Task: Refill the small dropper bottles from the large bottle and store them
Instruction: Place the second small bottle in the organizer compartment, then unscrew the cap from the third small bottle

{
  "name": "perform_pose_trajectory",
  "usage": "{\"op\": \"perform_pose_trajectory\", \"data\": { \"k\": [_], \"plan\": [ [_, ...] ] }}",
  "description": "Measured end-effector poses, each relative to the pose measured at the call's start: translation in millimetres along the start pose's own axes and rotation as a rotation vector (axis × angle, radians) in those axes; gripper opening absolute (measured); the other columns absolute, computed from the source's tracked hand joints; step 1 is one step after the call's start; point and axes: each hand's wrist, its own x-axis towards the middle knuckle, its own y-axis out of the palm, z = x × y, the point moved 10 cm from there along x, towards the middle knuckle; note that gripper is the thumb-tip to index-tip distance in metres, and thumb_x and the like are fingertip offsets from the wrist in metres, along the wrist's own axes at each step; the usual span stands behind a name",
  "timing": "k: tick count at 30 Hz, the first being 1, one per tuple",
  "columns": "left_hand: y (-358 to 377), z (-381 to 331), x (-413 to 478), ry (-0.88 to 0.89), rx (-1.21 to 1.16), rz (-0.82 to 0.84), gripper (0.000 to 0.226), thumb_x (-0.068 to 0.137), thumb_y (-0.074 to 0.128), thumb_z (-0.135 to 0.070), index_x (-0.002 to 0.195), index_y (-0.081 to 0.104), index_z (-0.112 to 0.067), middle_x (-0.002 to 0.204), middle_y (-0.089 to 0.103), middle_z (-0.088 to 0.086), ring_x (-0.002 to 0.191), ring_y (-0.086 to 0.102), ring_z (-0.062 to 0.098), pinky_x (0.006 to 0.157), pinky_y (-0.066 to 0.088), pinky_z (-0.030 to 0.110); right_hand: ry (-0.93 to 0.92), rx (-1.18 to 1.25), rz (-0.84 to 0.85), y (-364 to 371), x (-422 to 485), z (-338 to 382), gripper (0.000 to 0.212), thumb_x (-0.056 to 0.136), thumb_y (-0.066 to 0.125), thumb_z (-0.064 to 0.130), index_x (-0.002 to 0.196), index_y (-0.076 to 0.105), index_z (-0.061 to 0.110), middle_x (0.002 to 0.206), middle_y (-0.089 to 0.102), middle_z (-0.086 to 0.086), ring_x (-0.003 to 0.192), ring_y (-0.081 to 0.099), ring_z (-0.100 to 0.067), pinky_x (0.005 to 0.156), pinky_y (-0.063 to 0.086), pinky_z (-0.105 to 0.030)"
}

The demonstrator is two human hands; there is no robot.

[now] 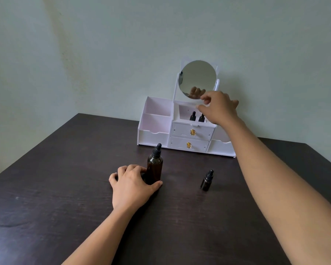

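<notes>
A large amber dropper bottle (pixel 154 165) stands upright on the dark table (pixel 65 188), and my left hand (pixel 131 185) wraps around its base. One small dark dropper bottle (pixel 207 181) stands alone to the right of it. Two more small dropper bottles (pixel 193 116) (pixel 201 118) stand in the middle top compartment of the white organizer (pixel 153 137). My right hand (pixel 219 108) hovers just above that compartment with its fingers apart and nothing in them, partly covering the right bottle.
The organizer stands against the pale wall at the table's far edge, with two drawers with gold knobs (pixel 192 132), side compartments and a round mirror (pixel 198 79) on top. The mirror reflects my fingers.
</notes>
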Motion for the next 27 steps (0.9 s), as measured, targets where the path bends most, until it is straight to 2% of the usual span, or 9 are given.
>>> {"op": "perform_pose_trajectory", "data": {
  "k": [3, 6, 9, 13, 15, 18, 21, 23, 27],
  "plan": [
    [0, -1, 0, -0.002, -0.003, 0.003, 0.055, 0.069, 0.066, -0.077, 0.108, 0.062, -0.038, 0.121, 0.057, -0.019, 0.128, 0.037, 0.013, 0.111, 0.019, 0.041, 0.044, 0.128, -0.032, -16, -47, -10, 0.024, 0.09, 0.066, 0.042, 0.11, 0.067, 0.029, 0.092, 0.067, 0.013, 0.097, 0.057, -0.015, 0.087, 0.028, -0.036],
    [0, -1, 1, 0.002, 0.013, 0.014, 0.056, 0.07, 0.066, -0.077, 0.109, 0.063, -0.036, 0.124, 0.058, -0.016, 0.129, 0.036, 0.015, 0.111, 0.019, 0.041, 0.096, 0.154, 0.109, 4, -99, -27, 0.026, 0.089, 0.066, 0.046, 0.11, 0.067, 0.031, 0.083, 0.065, 0.016, 0.091, 0.06, -0.011, 0.088, 0.031, -0.033],
    [1, -1, 0, 0.001, 0.024, 0.025, 0.06, 0.071, 0.065, -0.077, 0.113, 0.063, -0.033, 0.127, 0.058, -0.013, 0.13, 0.036, 0.016, 0.111, 0.019, 0.042, 0.163, 0.142, 0.276, 35, -149, -47, 0.036, 0.087, 0.066, 0.055, 0.114, 0.066, 0.031, 0.089, 0.066, 0.015, 0.093, 0.061, -0.01, 0.086, 0.032, -0.027],
    [3, -1, -2, -0.006, 0.041, 0.042, 0.065, 0.071, 0.065, -0.078, 0.116, 0.064, -0.031, 0.129, 0.057, -0.012, 0.131, 0.035, 0.017, 0.111, 0.019, 0.041, 0.193, 0.088, 0.371, 52, -186, -58, 0.042, 0.087, 0.065, 0.057, 0.12, 0.064, 0.032, 0.11, 0.065, 0.01, 0.108, 0.059, -0.015, 0.104, 0.041, -0.042],
    [4, -1, -2, -0.011, 0.042, 0.052, 0.066, 0.069, 0.064, -0.078, 0.115, 0.064, -0.032, 0.128, 0.058, -0.012, 0.131, 0.036, 0.017, 0.111, 0.019, 0.041, 0.199, 0.088, 0.365, 55, -191, -59, 0.034, 0.09, 0.066, 0.049, 0.118, 0.066, 0.03, 0.114, 0.065, 0.006, 0.106, 0.062, -0.018, 0.1, 0.048, -0.044],
    [2, 0, -5, -0.017, 0.014, 0.052, 0.067, 0.068, 0.066, -0.076, 0.119, 0.061, -0.033, 0.125, 0.059, -0.011, 0.13, 0.039, 0.017, 0.113, 0.021, 0.04, 0.185, 0.139, 0.315, 55, -195, -53, 0.026, 0.089, 0.07, 0.041, 0.111, 0.068, 0.028, 0.11, 0.067, 0.003, 0.099, 0.064, -0.018, 0.091, 0.054, -0.04],
    [-4, 1, -12, -0.031, -0.055, 0.023, 0.084, 0.068, 0.073, -0.069, 0.136, 0.05, -0.026, 0.137, 0.053, -0.005, 0.133, 0.043, 0.02, 0.117, 0.024, 0.039, 0.171, 0.279, 0.277, 55, -201, -32, 0.027, 0.084, 0.076, 0.041, 0.104, 0.067, 0.026, 0.098, 0.066, 0.006, 0.089, 0.063, -0.011, 0.08, 0.055, -0.032],
    [-8, 3, -20, -0.035, -0.133, 0.02, 0.091, 0.067, 0.076, -0.064, 0.142, 0.043, -0.023, 0.142, 0.049, -0.004, 0.133, 0.044, 0.02, 0.117, 0.03, 0.039, 0.153, 0.337, 0.265, 58, -205, -13, 0.025, 0.08, 0.079, 0.043, 0.094, 0.068, 0.026, 0.09, 0.066, 0.007, 0.082, 0.063, -0.008, 0.075, 0.056, -0.031],
    [-16, -3, -44, 0.042, -0.144, 0.065, 0.094, 0.059, 0.074, -0.075, 0.135, 0.045, -0.029, 0.128, 0.052, -0.015, 0.125, 0.043, 0.011, 0.113, 0.034, 0.036, 0.077, 0.364, 0.289, 70, -208, 32, 0.026, 0.076, 0.079, 0.05, 0.083, 0.066, 0.028, 0.08, 0.067, 0.01, 0.076, 0.064, -0.008, 0.071, 0.058, -0.035]
  ]
}}
